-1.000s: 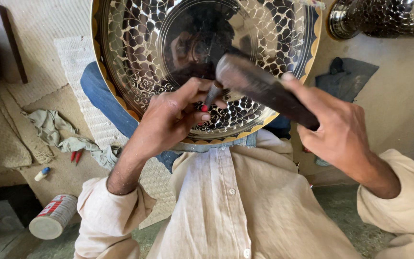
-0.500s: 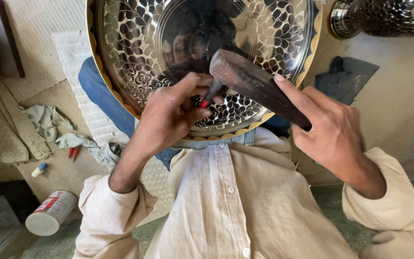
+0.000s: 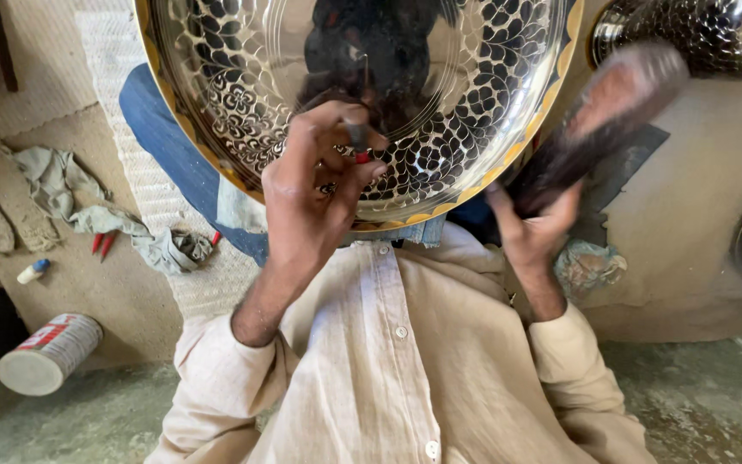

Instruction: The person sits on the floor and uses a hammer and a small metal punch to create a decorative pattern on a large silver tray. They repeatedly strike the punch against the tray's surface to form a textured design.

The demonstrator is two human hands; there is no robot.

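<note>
Centrally placed: large engraved metal plate, shiny, scale-patterned, gold-rimmed, resting tilted on the lap, filling the far middle of the view. Left hand pressed against its near face, fingers pinching a small chisel, tip on the metal. Right hand clenched round a dark mallet, blurred, raised right of the plate's rim, clear of it. Far right, another patterned metal vessel. Left on the floor: crumpled grey rag, red-handled tools beside it, small tube, white can lying on its side nearest. Under the plate, blue jeans; pale shirt hiding the lap below.
</note>
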